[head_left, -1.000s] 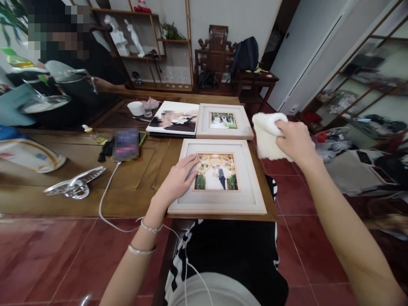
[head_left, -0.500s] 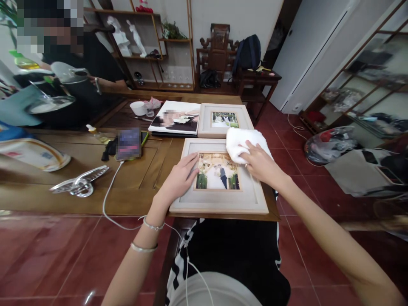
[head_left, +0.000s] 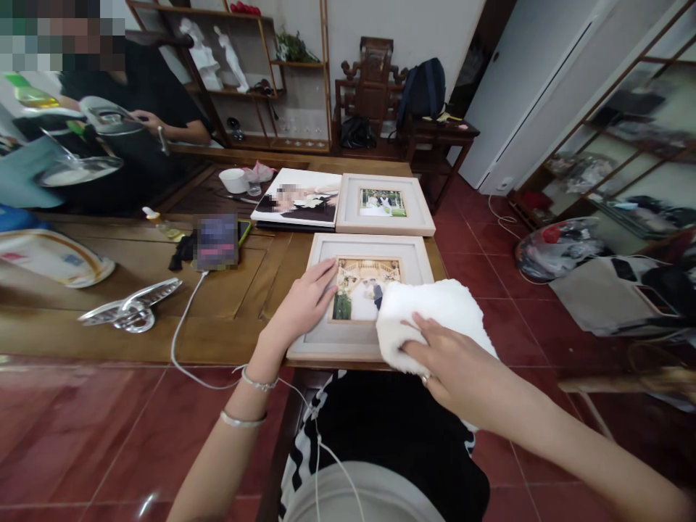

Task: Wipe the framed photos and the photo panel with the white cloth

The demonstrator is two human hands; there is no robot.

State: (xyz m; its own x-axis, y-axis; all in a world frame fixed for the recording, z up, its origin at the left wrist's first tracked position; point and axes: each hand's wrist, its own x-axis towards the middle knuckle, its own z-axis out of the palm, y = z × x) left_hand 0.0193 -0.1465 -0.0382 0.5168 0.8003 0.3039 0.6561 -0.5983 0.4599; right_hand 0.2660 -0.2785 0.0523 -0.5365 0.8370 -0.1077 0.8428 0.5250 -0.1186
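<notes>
- The person's left hand (head_left: 304, 303) lies flat, fingers extended, on the left side of a pale, rectangular picture frame (head_left: 348, 342).
- That frame rests at the brown wooden table's (head_left: 217, 319) near edge.
- Over its lower right corner, I see the right hand (head_left: 454, 366) pinching a fluffy white cloth (head_left: 440, 308).
- Just behind lies a second pale frame (head_left: 351, 206).

The person's forearms are bare. The left forearm (head_left: 217, 457) wears a thin silver bracelet with small bead-like details (head_left: 259, 380) and a smooth silver bangle (head_left: 243, 420); the right hand (head_left: 449, 362) has a small silvery ring (head_left: 425, 379). Black cloth (head_left: 396, 428) covers the lap, edged by black-and-white wavy-striped fabric (head_left: 296, 453). A thin white cable (head_left: 317, 471) splits into two strands.
</notes>
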